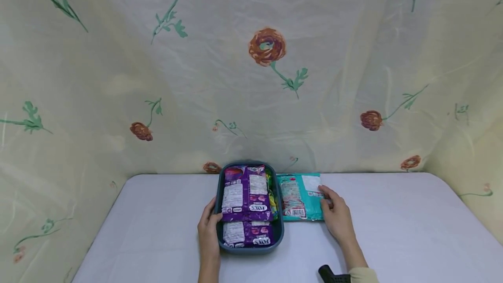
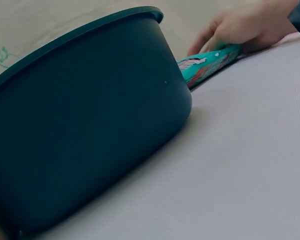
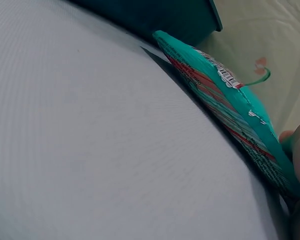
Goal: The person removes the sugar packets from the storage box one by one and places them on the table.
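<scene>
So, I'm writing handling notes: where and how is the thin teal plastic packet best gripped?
Probably pinch the thin teal plastic packet by its right edge, from the right: it is broad but slim, and the dark blue rectangular container stands beside its left edge.

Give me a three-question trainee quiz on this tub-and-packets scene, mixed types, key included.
1. Which hand holds the edge of the teal packet?
2. True or false: the teal packet is inside the tub.
3. Pick one. The big packets in the tub are mainly:
A) orange
B) purple
C) black

Key:
1. The right hand.
2. False; it is outside, beside the tub.
3. B
</scene>
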Action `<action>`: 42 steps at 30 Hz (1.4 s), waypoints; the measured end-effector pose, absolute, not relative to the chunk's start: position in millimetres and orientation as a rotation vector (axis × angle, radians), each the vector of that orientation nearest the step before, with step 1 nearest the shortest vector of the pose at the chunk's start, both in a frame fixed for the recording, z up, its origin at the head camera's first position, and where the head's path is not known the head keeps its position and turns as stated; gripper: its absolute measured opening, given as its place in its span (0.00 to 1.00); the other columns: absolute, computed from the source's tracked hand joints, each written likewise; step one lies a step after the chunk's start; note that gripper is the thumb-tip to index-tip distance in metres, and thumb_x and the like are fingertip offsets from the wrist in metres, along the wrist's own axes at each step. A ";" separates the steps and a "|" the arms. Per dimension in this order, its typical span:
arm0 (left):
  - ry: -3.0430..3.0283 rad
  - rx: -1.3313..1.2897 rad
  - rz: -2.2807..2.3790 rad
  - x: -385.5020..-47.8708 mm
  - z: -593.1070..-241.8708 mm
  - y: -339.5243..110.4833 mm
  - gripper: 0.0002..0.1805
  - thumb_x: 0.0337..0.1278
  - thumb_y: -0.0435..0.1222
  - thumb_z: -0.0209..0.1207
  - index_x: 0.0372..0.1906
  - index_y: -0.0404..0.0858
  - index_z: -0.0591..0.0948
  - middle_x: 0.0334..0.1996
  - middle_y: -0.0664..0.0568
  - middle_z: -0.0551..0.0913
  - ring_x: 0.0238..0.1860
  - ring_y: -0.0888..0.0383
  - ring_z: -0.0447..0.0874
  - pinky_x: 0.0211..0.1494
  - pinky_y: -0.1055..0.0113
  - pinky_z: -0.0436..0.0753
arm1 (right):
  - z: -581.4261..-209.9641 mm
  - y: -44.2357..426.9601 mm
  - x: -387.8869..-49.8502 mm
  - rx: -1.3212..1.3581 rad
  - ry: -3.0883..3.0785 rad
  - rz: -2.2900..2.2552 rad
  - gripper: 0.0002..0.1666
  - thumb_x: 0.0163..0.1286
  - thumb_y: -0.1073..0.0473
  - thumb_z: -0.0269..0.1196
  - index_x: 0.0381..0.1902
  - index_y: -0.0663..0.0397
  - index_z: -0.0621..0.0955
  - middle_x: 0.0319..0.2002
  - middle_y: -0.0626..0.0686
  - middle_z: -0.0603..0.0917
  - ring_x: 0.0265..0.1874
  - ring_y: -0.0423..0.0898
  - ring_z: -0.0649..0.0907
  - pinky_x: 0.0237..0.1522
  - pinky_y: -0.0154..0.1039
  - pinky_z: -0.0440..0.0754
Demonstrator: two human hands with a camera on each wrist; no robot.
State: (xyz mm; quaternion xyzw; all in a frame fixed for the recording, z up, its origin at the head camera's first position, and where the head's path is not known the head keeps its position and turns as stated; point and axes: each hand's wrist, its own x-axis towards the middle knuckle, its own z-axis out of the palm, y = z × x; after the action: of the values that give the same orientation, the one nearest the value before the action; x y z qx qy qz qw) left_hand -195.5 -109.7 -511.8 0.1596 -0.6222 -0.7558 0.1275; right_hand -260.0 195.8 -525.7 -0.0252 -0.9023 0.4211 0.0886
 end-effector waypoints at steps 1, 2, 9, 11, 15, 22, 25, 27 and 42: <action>-1.812 0.463 -2.202 -195.5 -511.7 -109.8 0.27 0.57 0.32 0.48 0.64 0.45 0.71 0.67 0.47 0.68 0.70 0.51 0.63 0.70 0.54 0.60 | -526.0 195.8 -259.5 -0.082 -2.676 1.252 0.25 0.71 0.63 0.48 0.66 0.52 0.68 0.58 0.60 0.75 0.45 0.49 0.75 0.46 0.41 0.72; -1.814 0.464 -2.206 -195.5 -511.7 -110.0 0.27 0.57 0.32 0.48 0.64 0.45 0.71 0.67 0.47 0.69 0.69 0.51 0.64 0.70 0.56 0.61 | -526.4 196.0 -259.2 -0.090 -2.665 1.254 0.25 0.71 0.63 0.48 0.66 0.52 0.69 0.57 0.60 0.76 0.45 0.49 0.76 0.45 0.40 0.72; -1.815 0.446 -2.222 -195.8 -510.2 -112.6 0.27 0.56 0.33 0.49 0.64 0.45 0.72 0.66 0.48 0.70 0.68 0.54 0.66 0.57 0.80 0.67 | -526.0 198.3 -257.7 -0.130 -2.564 1.412 0.25 0.72 0.59 0.49 0.66 0.49 0.68 0.60 0.57 0.76 0.54 0.50 0.76 0.49 0.29 0.72; -1.815 0.442 -2.226 -195.6 -510.0 -113.3 0.27 0.57 0.33 0.49 0.64 0.45 0.72 0.66 0.48 0.70 0.68 0.54 0.66 0.56 0.80 0.67 | -524.8 200.1 -257.0 -0.137 -2.512 1.523 0.25 0.73 0.57 0.49 0.67 0.47 0.67 0.62 0.54 0.74 0.59 0.47 0.75 0.52 0.23 0.70; -1.813 0.447 -2.226 -194.9 -511.5 -113.6 0.27 0.57 0.33 0.49 0.64 0.45 0.72 0.66 0.48 0.70 0.67 0.53 0.66 0.56 0.80 0.68 | -523.3 205.6 -255.0 -0.119 -2.343 1.835 0.27 0.73 0.54 0.50 0.68 0.49 0.65 0.66 0.53 0.70 0.59 0.34 0.74 0.52 0.18 0.70; -1.814 0.456 -2.201 -194.4 -513.7 -112.3 0.27 0.55 0.31 0.50 0.63 0.44 0.73 0.64 0.47 0.73 0.65 0.54 0.69 0.54 0.82 0.68 | -518.6 208.8 -254.6 -0.008 -2.111 2.198 0.33 0.72 0.53 0.52 0.70 0.57 0.59 0.67 0.54 0.67 0.55 0.28 0.77 0.51 0.23 0.75; -1.814 0.454 -2.201 -195.8 -513.8 -112.5 0.27 0.56 0.32 0.50 0.63 0.45 0.72 0.64 0.47 0.73 0.65 0.54 0.70 0.53 0.81 0.69 | -513.4 207.5 -254.9 0.008 -2.115 2.209 0.33 0.72 0.53 0.52 0.71 0.56 0.58 0.68 0.56 0.66 0.55 0.29 0.76 0.52 0.24 0.75; -1.812 0.448 -2.207 -196.5 -513.6 -112.8 0.27 0.56 0.32 0.50 0.63 0.45 0.72 0.64 0.47 0.73 0.65 0.54 0.70 0.53 0.81 0.69 | -509.1 206.7 -254.6 0.035 -2.106 2.217 0.33 0.72 0.54 0.52 0.71 0.57 0.58 0.69 0.58 0.65 0.56 0.30 0.77 0.53 0.25 0.75; -1.824 0.451 -2.218 -196.2 -512.6 -113.9 0.27 0.56 0.32 0.49 0.64 0.46 0.71 0.65 0.48 0.71 0.65 0.54 0.68 0.55 0.79 0.68 | -495.4 180.8 -250.9 0.259 -2.300 2.113 0.33 0.73 0.52 0.51 0.71 0.56 0.59 0.69 0.60 0.64 0.56 0.27 0.75 0.51 0.23 0.75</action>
State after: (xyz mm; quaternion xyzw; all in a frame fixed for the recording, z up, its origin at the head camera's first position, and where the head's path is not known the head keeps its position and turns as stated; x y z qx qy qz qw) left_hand -196.2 -113.9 -512.6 0.1540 -0.6231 -0.7578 0.1174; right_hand -250.9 180.8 -495.4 0.0827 -0.7338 0.6743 0.0038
